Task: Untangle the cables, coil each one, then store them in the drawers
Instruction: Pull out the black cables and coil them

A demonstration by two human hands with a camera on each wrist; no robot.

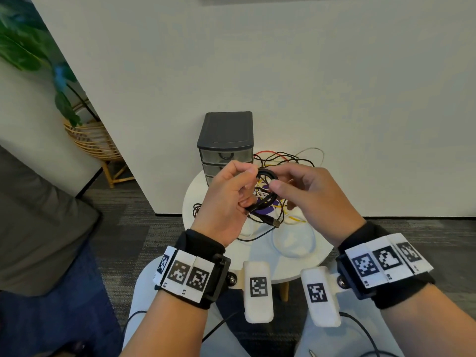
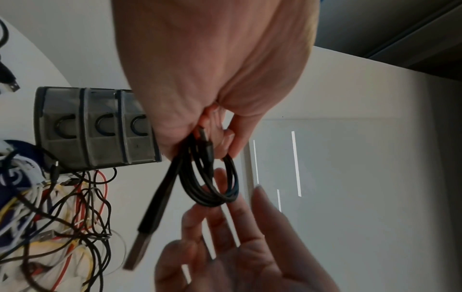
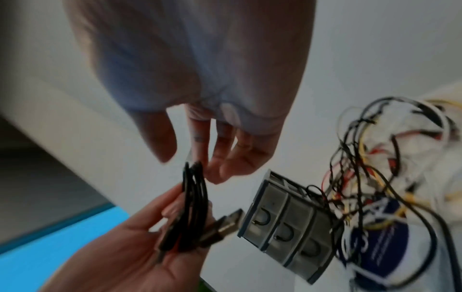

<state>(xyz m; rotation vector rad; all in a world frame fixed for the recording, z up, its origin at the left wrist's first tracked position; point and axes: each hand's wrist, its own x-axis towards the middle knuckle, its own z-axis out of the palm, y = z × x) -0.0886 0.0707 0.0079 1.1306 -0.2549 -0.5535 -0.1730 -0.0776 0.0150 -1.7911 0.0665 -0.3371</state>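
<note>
A coiled black USB cable (image 1: pixel 265 191) is held up over a round white table (image 1: pixel 304 258), gripped in the curled fingers of the left hand (image 1: pixel 226 202), while its top loop is touched by the fingertips of the right hand (image 1: pixel 309 199). A tangle of cables (image 1: pixel 286 161) is seen on the table behind the hands, beside a dark three-drawer unit (image 1: pixel 225 143) with all drawers closed. A potted plant (image 1: pixel 38 60) in a wicker stand is seen at far left.
</note>
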